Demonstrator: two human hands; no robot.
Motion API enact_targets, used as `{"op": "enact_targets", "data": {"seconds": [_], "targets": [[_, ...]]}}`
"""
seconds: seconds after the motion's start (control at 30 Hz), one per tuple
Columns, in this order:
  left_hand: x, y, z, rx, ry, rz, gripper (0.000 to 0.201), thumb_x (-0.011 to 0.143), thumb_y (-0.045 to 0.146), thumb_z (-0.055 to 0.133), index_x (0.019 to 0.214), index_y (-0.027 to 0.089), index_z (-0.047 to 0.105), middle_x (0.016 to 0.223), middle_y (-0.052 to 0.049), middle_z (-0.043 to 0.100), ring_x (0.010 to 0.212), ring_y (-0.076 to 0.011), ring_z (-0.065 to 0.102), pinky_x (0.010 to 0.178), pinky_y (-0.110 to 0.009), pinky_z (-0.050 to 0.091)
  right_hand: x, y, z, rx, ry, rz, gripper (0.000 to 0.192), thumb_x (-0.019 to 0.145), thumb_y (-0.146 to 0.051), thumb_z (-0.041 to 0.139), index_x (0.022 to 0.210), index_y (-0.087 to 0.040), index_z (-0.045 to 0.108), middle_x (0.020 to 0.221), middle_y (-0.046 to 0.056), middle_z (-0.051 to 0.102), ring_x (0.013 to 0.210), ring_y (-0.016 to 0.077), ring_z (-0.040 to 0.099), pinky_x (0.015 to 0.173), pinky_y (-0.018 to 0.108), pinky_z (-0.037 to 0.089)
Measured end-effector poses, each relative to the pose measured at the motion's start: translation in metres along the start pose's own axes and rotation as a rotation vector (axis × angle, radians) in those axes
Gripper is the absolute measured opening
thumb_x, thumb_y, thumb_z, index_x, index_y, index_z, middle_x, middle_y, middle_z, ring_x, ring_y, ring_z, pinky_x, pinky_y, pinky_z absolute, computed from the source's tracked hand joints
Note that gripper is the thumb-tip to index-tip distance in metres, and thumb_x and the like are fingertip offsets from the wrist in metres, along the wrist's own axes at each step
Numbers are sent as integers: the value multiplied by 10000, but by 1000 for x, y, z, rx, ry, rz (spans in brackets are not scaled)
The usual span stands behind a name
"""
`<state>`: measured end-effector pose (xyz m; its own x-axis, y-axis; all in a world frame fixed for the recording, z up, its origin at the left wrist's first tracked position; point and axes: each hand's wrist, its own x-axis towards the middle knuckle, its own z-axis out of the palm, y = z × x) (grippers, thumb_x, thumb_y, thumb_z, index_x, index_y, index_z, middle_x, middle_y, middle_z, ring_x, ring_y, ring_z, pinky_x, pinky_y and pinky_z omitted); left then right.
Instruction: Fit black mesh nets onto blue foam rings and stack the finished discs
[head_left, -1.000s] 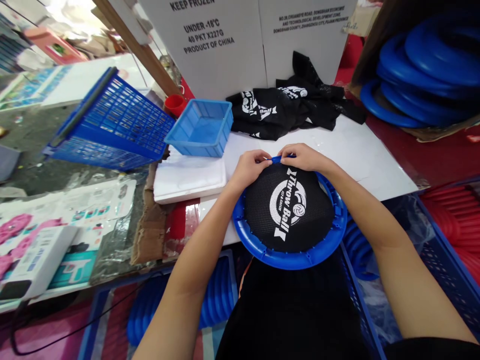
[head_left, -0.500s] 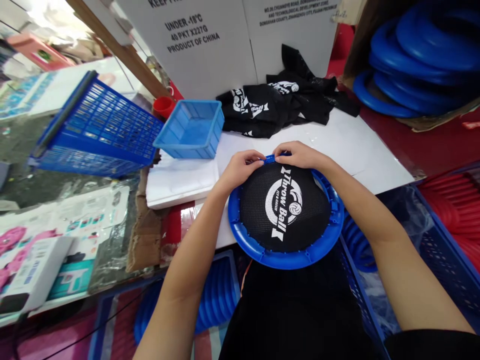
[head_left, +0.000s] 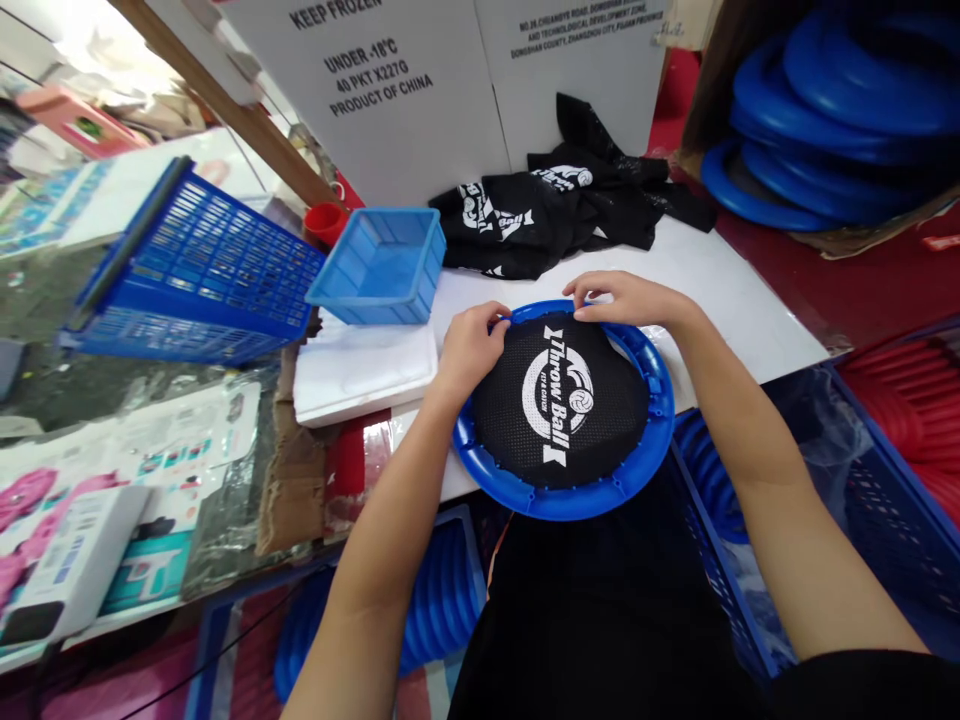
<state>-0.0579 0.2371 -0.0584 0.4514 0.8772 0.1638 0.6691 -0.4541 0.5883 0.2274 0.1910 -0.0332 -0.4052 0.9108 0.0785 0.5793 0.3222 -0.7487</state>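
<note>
A blue plastic ring [head_left: 568, 505] lies before me, with a black mesh sheet [head_left: 502, 420] printed "Throw Ball" stretched across its inside. My left hand [head_left: 474, 345] grips the ring's upper left rim, fingers curled over it. At the upper right rim, my right hand [head_left: 621, 297] has its thumb and fingers closed on the edge where mesh meets ring. The mesh follows most of the rim, but a gap shows along its right side. Small pegs stand around the inner rim. Black printed mesh pieces [head_left: 517, 225] lie crumpled behind the ring.
A light blue bin [head_left: 375, 310] stands on white sheets [head_left: 367, 375], beside a blue basket [head_left: 202, 270] and a red cup [head_left: 326, 222]. Blue rings [head_left: 847, 120] fill a carton at right. Crates of blue rings [head_left: 442, 600] and red rings [head_left: 915, 420] sit below.
My hands have moved apart along the top rim, the left one lower and the right one further right. The ring has shifted slightly left and up.
</note>
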Motion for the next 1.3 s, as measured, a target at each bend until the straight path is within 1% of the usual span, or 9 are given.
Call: {"op": "enact_targets", "data": {"seconds": [0.13,0.23,0.37,0.7,0.9,0.97,1.03,1.13,1.3], "targets": [[-3,-5,1,145,48,5,250,995,155,521,1029,178,767,1081,-136,755,1027,-293,690,991,-470,548,-12,4,-22,-19,-90,59,381,875,-589,714,921,-216,774,1512,87,611,1409,340,552,1247,545,370],[-6,-3,2,163,72,112,297,1048,215,482,1177,161,743,1338,-176,644,1114,-286,670,1056,-476,539,-15,7,-26,-57,-184,128,399,849,-630,739,956,-251,806,1608,53,532,1509,373,456,1302,579,290],[-12,7,-1,263,-78,304,339,1060,338,553,1336,200,695,1512,-169,536,1252,-327,619,1117,-538,498,-15,11,-22,-113,-240,177,406,829,-656,770,1010,-296,824,1696,6,421,1602,394,313,1345,602,190],[-18,32,-16,460,-131,26,307,1086,335,486,1256,209,708,1266,-165,630,1118,-335,683,930,-457,560,-13,12,-18,-169,-63,153,423,935,-620,648,1107,-263,797,1688,56,432,1570,351,388,1327,563,261],[-26,36,-38,-18,-555,-137,305,971,535,620,1063,251,686,760,-6,650,579,-192,636,555,-322,527,-12,21,-14,-248,-64,212,510,905,-615,708,1285,-276,743,1726,72,357,1609,380,292,1331,606,238],[-25,35,-42,-50,-550,-62,332,974,542,596,866,241,685,695,-5,628,549,-177,594,544,-322,501,-10,22,-10,-251,-65,213,495,892,-585,739,1274,-269,738,1710,92,378,1599,396,299,1316,634,254],[-21,32,-38,12,-371,83,354,981,507,611,765,233,672,681,-17,625,623,-192,602,648,-350,527,-7,20,-5,-243,-56,200,430,873,-543,770,1190,-253,752,1683,101,412,1580,401,325,1304,630,284],[-14,24,-21,53,-127,272,202,959,425,696,952,228,740,946,-65,701,901,-242,676,890,-408,565,0,10,10,-228,-75,141,314,865,-468,783,1064,-228,740,1637,112,456,1541,393,379,1280,609,332],[-6,9,8,97,-216,370,284,907,359,787,1139,202,745,1530,-168,530,1412,-368,520,1186,-557,452,10,-5,29,-160,-132,-22,145,883,-336,730,934,-204,699,1514,121,573,1375,331,554,1215,544,415]]}}
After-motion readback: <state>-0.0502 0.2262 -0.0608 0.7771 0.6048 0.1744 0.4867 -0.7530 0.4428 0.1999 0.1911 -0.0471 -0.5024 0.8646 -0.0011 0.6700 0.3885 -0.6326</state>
